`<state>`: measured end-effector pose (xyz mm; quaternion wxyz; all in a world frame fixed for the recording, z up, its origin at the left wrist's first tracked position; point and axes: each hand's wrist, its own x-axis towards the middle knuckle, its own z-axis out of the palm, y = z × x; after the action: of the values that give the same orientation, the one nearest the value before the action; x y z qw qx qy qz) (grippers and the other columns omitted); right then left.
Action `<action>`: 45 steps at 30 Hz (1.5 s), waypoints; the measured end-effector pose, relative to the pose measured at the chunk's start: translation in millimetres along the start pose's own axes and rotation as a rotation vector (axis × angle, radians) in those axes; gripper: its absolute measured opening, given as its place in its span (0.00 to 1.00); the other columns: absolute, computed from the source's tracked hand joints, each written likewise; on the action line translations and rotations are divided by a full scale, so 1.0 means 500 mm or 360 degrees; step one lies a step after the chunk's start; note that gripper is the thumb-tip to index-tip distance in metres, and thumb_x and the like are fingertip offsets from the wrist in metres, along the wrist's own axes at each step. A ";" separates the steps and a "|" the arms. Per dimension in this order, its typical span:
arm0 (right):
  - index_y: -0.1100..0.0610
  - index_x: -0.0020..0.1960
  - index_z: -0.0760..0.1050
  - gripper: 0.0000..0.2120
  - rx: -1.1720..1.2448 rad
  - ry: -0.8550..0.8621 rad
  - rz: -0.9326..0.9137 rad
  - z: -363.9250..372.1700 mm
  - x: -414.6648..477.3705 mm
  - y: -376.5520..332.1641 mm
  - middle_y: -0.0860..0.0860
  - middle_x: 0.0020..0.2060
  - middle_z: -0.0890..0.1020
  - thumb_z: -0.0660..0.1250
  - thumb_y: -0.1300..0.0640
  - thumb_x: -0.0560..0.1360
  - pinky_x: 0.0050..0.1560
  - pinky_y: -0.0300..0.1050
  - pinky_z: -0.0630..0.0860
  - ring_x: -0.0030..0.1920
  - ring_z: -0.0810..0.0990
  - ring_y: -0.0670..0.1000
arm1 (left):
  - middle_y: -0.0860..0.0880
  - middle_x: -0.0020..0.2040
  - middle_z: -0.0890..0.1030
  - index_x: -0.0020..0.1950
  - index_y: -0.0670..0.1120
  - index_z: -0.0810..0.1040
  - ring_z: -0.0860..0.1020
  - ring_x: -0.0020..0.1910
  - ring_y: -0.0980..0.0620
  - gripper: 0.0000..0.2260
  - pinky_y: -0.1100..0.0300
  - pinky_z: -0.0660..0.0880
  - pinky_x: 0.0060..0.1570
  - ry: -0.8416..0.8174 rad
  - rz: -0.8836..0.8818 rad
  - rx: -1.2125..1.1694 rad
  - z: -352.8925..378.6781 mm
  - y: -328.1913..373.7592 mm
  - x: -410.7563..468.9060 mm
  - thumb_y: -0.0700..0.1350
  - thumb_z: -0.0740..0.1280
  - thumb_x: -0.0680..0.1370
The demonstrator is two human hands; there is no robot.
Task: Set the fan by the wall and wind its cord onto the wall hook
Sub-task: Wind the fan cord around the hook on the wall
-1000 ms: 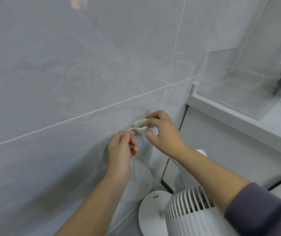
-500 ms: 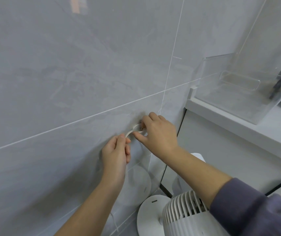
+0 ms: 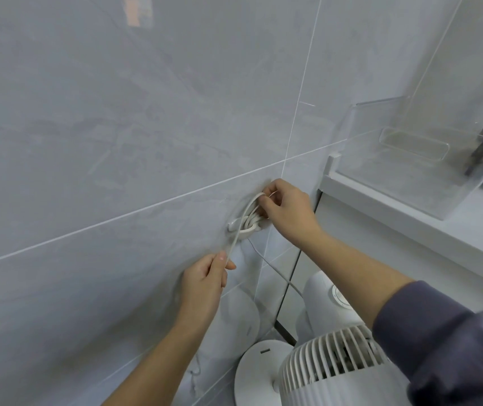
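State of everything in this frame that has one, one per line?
White power cord: several loops wound, one strand taut.
White plastic wall hook: holding the loops.
White round-based fan: standing by grey tile wall.
Left hand: grips taut strand.
Right hand: pinches loops.

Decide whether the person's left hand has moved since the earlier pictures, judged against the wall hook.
Yes. The left hand has dropped down, away from the wall hook, pinching a strand of the cord.
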<state>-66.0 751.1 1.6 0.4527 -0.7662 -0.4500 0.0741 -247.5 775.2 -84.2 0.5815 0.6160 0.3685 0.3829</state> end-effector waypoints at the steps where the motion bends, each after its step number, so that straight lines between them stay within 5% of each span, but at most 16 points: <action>1: 0.55 0.42 0.74 0.03 0.0036 0.0003 0.0006 0.001 0.001 0.002 0.53 0.37 0.83 0.64 0.57 0.74 0.46 0.51 0.79 0.42 0.82 0.54 | 0.53 0.26 0.68 0.35 0.50 0.80 0.62 0.22 0.58 0.15 0.68 0.60 0.21 -0.0027 0.0007 0.0038 0.000 -0.005 0.001 0.48 0.61 0.80; 9: 0.59 0.40 0.75 0.06 0.0338 0.0000 0.0265 0.005 0.018 0.027 0.59 0.38 0.81 0.66 0.58 0.75 0.50 0.63 0.79 0.47 0.81 0.63 | 0.57 0.26 0.71 0.37 0.53 0.82 0.66 0.22 0.61 0.12 0.72 0.63 0.24 -0.0212 0.0080 0.0208 0.019 0.000 0.013 0.44 0.63 0.78; 18: 0.59 0.39 0.76 0.07 0.0741 -0.0033 0.0469 -0.005 0.028 0.050 0.54 0.35 0.77 0.69 0.64 0.75 0.46 0.55 0.83 0.37 0.78 0.52 | 0.56 0.25 0.73 0.37 0.56 0.81 0.70 0.26 0.62 0.12 0.73 0.66 0.27 -0.0182 0.0180 0.0390 0.062 0.012 0.033 0.45 0.65 0.78; 24: 0.57 0.39 0.77 0.07 0.0728 -0.0168 0.0344 -0.024 0.037 0.061 0.51 0.32 0.75 0.70 0.66 0.74 0.35 0.44 0.82 0.34 0.79 0.48 | 0.46 0.30 0.75 0.39 0.59 0.79 0.71 0.30 0.55 0.11 0.55 0.73 0.34 -0.0159 0.0295 0.0390 0.079 0.008 0.041 0.45 0.66 0.78; 28: 0.57 0.39 0.78 0.09 0.0329 -0.0283 -0.0008 -0.051 0.043 0.073 0.57 0.40 0.81 0.68 0.69 0.74 0.40 0.46 0.83 0.40 0.80 0.50 | 0.46 0.32 0.77 0.40 0.64 0.78 0.72 0.30 0.55 0.12 0.55 0.74 0.34 -0.0124 0.0333 0.0452 0.082 -0.007 0.048 0.46 0.66 0.77; 33: 0.56 0.44 0.82 0.09 -0.0643 -0.0308 -0.0610 -0.066 0.047 0.096 0.49 0.47 0.84 0.67 0.68 0.73 0.50 0.48 0.77 0.47 0.80 0.51 | 0.58 0.25 0.73 0.40 0.58 0.80 0.69 0.25 0.60 0.09 0.70 0.67 0.27 -0.0111 0.0354 0.0482 0.093 -0.025 0.049 0.46 0.66 0.77; 37: 0.54 0.44 0.82 0.22 -0.0263 -0.0395 -0.0209 -0.071 0.043 0.100 0.50 0.47 0.83 0.55 0.75 0.69 0.48 0.44 0.75 0.44 0.78 0.49 | 0.60 0.25 0.74 0.37 0.53 0.78 0.71 0.26 0.62 0.09 0.72 0.67 0.28 -0.0060 0.0449 0.0657 0.099 -0.028 0.045 0.46 0.67 0.77; 40: 0.53 0.43 0.81 0.20 -0.0047 -0.0594 0.0216 -0.068 0.038 0.095 0.50 0.46 0.81 0.54 0.72 0.70 0.38 0.44 0.76 0.43 0.77 0.49 | 0.58 0.24 0.74 0.32 0.55 0.71 0.73 0.28 0.65 0.14 0.76 0.68 0.29 -0.0038 0.0438 0.0839 0.101 -0.033 0.042 0.45 0.67 0.76; 45: 0.56 0.42 0.82 0.14 0.0267 -0.0696 0.0697 -0.045 0.034 0.090 0.52 0.48 0.84 0.58 0.61 0.71 0.41 0.44 0.80 0.45 0.81 0.50 | 0.53 0.28 0.75 0.33 0.49 0.69 0.74 0.29 0.56 0.11 0.65 0.71 0.28 -0.0113 0.0207 0.0989 0.095 -0.048 0.040 0.44 0.62 0.76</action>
<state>-16.6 741.5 -14.5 0.3802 -0.7708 -0.3533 0.3694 -196.3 773.7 -108.8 0.3522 0.7994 0.4072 0.2666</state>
